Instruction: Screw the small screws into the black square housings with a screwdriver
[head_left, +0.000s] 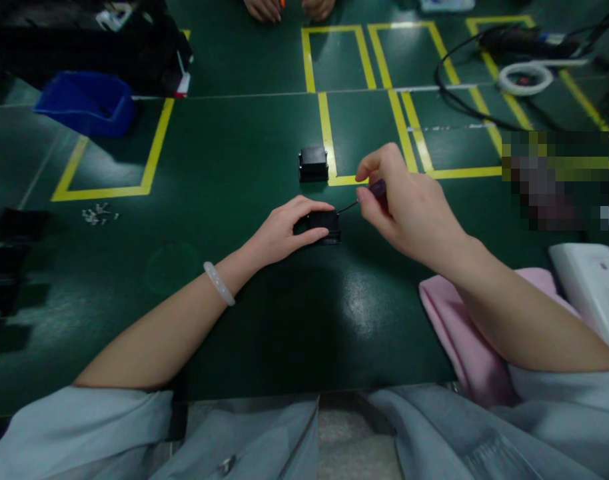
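Two black boxes (323, 225) (313, 164); one screwdriver (367, 195); two hands (284, 230) (404, 203).

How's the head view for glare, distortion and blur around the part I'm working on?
Head view: a soft glare patch on the green table near the small black part; wide-angle bending curves the yellow tape lines; a pixelated block hides the right; left hand and right hand are evenly lit and sharp.

Head camera, looking down at the bench

It faces forward toward twelve o'clock (steeply downward), close above the green table (224, 167).
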The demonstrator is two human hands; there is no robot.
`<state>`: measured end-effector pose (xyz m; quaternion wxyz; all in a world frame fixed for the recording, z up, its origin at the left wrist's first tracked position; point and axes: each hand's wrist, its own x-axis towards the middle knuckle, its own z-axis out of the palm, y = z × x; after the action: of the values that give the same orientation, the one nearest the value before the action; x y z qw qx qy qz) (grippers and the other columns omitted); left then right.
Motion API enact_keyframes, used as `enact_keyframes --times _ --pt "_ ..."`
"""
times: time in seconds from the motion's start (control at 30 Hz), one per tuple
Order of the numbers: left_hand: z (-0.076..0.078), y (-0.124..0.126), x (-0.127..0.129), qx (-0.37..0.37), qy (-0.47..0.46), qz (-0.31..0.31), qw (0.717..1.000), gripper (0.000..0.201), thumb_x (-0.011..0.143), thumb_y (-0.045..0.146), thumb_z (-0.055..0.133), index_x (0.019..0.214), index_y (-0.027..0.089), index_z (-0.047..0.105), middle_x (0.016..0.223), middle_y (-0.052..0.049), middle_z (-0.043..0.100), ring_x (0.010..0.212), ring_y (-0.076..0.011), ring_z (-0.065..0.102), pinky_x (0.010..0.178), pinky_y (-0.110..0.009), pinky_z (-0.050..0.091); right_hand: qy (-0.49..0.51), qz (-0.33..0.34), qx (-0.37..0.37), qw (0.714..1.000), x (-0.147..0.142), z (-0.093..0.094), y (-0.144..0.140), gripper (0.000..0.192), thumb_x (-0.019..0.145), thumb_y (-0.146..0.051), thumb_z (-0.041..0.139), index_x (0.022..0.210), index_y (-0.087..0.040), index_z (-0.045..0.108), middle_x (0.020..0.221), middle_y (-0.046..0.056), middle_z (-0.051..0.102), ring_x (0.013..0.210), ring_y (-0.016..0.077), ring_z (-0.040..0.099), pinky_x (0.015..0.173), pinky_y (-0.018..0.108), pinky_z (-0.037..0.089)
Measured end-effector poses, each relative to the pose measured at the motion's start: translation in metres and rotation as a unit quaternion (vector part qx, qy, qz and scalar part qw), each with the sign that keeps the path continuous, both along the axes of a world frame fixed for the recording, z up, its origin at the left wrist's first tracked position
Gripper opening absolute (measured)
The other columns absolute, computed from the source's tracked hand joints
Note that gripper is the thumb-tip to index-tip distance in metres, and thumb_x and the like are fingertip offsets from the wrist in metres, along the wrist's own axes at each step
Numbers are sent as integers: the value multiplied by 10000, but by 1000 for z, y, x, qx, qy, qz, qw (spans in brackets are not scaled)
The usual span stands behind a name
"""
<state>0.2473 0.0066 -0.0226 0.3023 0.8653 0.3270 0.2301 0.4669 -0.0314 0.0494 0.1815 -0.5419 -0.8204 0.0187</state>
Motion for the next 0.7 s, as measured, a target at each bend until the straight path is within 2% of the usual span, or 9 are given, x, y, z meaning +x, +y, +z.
enact_keyframes --times 0.13,0.33,0.53,0.7 --pt "0 0 0 2 2 1 1000 382 918 377 567 1250 188 575 1143 -58 601 1057 -180 569 922 -289 435 -20 9 -4 1000 1 0 0 291 945 -390 349 1063 -168 495 888 57 678 696 175 633 570 280 370" --pt "1 0 0 -2 0 3 1000 376 919 367 566 1253 194 574 1156 -56 597 1069 -180 566 922 -288 435 -6 4 -2 1000 0 0 0 283 916 -291 368 1147 -152 453 914 66 675 729 186 637 592 293 390" --pt "1 0 0 0 2 1 1000 374 919 359 568 1254 192 573 1150 -54 599 1066 -179 568 925 -291 433 -15 5 -9 1000 0 1 -1 266 936 -345 354 1087 -167 481 863 50 678 686 184 634 575 295 381" --pt "1 0 0 1 4 1 1000 376 919 376 561 1249 197 572 1160 -55 600 1067 -184 568 926 -297 440 1 7 -9 1000 0 1 -1 289 917 -295 380 1150 -144 455 984 87 680 807 213 659 625 310 418"
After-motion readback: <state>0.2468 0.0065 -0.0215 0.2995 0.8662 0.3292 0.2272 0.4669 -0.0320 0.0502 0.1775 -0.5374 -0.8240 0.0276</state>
